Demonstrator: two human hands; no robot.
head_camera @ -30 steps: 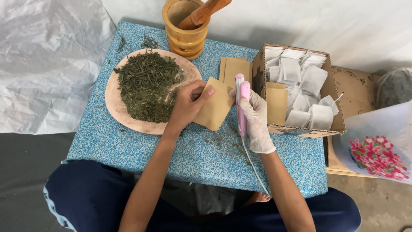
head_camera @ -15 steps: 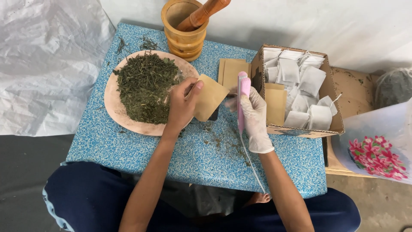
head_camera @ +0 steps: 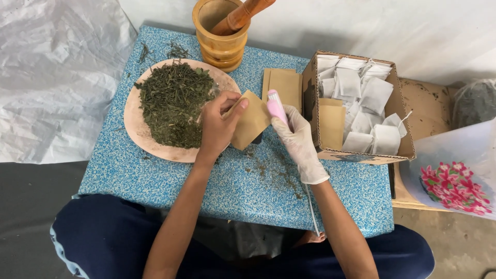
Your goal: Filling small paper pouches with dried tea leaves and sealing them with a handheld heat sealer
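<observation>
While sealing, keep work over blue table (head_camera: pixel 155 175), clear of round plate (head_camera: pixel 135 132) heaped with dried leaves (head_camera: pixel 173 101). Cardboard box (head_camera: pixel 398 139) of white sachets (head_camera: pixel 374 95) sits to the right, wooden mortar (head_camera: pixel 219 39) at the far edge; nothing to move there. Left hand (head_camera: pixel 216 126), bare, pinching brown paper pouch (head_camera: pixel 251 121) just above table, beside plate. Right hand (head_camera: pixel 297 142), gloved, wrapped around pink sealer (head_camera: pixel 276 107), tip meeting pouch's right edge. Judged best: hold pouch flat and taut, mouth edge fully between sealer arms, leaf bits kept off the seam, cord (head_camera: pixel 311 206) slack, bare fingers (head_camera: pixel 232 106) away from tip. Spare brown pouches (head_camera: pixel 283 82) lie behind.
</observation>
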